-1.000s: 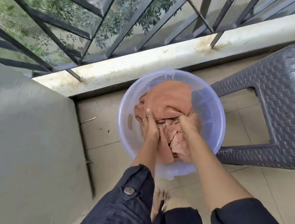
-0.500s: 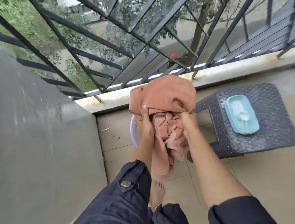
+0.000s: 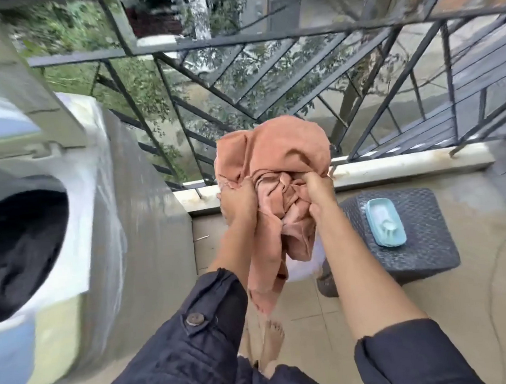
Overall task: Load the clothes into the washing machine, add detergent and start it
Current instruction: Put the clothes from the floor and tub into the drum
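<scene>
Washing machine (image 3: 90,187) left; clothes (image 3: 276,156) centre, before railing (image 3: 357,72); stool (image 3: 431,252) right, dish (image 3: 384,221) on it.

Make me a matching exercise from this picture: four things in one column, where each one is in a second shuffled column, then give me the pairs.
Things
1 clothes bundle
2 washing machine
3 light blue dish
4 stool

Places
A on top of the stool
B far left, dark opening showing
C gripped by the left hand and right hand
D on the floor, right side

Pairs: 1-C, 2-B, 3-A, 4-D
</scene>
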The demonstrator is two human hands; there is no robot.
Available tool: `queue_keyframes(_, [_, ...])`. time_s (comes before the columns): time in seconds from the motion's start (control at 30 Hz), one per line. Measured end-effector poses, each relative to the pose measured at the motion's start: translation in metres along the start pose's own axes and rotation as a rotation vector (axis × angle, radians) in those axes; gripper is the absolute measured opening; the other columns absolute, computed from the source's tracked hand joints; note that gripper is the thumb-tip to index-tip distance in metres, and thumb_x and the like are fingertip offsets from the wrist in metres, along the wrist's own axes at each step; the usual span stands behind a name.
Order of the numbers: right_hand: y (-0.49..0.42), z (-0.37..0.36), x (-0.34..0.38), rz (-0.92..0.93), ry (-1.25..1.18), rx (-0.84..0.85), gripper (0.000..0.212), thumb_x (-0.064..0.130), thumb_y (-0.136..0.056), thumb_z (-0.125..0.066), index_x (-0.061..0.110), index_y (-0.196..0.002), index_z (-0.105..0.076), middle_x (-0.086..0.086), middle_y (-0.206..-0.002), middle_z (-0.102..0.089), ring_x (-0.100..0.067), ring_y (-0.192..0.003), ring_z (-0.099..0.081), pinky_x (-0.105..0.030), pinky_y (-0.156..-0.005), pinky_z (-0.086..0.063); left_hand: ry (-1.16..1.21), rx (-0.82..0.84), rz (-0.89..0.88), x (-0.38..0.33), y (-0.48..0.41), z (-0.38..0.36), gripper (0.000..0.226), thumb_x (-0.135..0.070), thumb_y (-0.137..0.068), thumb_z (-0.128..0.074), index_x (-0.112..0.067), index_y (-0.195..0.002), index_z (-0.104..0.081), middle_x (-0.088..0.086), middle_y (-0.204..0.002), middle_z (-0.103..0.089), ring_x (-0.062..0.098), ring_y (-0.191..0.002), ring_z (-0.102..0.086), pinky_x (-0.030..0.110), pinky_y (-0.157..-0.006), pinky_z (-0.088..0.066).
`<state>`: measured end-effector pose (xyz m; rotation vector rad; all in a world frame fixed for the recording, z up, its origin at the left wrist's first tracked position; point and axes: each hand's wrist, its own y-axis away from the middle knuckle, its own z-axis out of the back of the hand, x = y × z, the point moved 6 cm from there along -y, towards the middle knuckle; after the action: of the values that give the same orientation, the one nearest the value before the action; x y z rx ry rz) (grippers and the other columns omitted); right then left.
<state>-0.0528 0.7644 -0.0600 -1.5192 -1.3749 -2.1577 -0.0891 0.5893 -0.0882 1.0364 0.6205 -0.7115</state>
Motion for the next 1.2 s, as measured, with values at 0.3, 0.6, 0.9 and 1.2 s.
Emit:
queue_keyframes(0.3, [0.091, -0.073, 0.06, 0.106, 0.125, 0.118, 0.006, 0.01, -0.072, -0.066, 0.013, -0.071, -0.061, 0.002, -0.06, -0.059, -0.014, -0.053, -0.055, -0.015, -0.039, -0.036, 0.099, -0.121, -0.07, -0.064, 0.012, 0.117, 0.049, -0.035, -0.084, -0.057, -0.007, -0.124, -0.055, 0.015, -0.13, -0.057, 0.033, -0.124, -0.05, 0.035, -0.098, -0.041])
queue_keyframes(0.6, [0.192, -0.183, 0.053, 0.199, 0.09, 0.135, 0.005, 0.006, -0.075, -0.065, 0.01, -0.076, -0.063, 0.003, -0.059, -0.054, -0.003, -0.036, -0.051, -0.009, -0.028, -0.03, 0.208, -0.116, -0.15, -0.068, -0.007, 0.27, 0.04, -0.033, -0.074, -0.061, -0.014, -0.108, -0.065, 0.009, -0.111, -0.068, 0.031, -0.108, -0.06, 0.034, -0.09, -0.048])
queue_keyframes(0.9, [0.309, -0.262, 0.05, 0.413, 0.213, -0.062, 0.014, 0.016, -0.071, -0.064, 0.013, -0.059, -0.058, 0.004, -0.051, -0.06, -0.019, -0.069, -0.059, -0.026, -0.062, -0.041, 0.298, 0.046, -0.206, -0.058, -0.032, 0.382, 0.042, -0.031, -0.082, -0.059, -0.005, -0.115, -0.062, 0.013, -0.118, -0.065, 0.032, -0.113, -0.058, 0.033, -0.09, -0.047])
queue_keyframes(1.2, [0.346, -0.334, 0.041, 0.375, 0.04, -0.002, 0.013, 0.022, -0.047, -0.059, 0.013, -0.056, -0.06, -0.005, -0.061, -0.064, -0.021, -0.059, -0.06, -0.031, -0.062, -0.049, 0.253, -0.074, -0.262, -0.09, -0.057, 0.48, 0.049, -0.044, -0.079, -0.059, -0.01, -0.115, -0.063, 0.013, -0.123, -0.063, 0.031, -0.117, -0.056, 0.031, -0.087, -0.043])
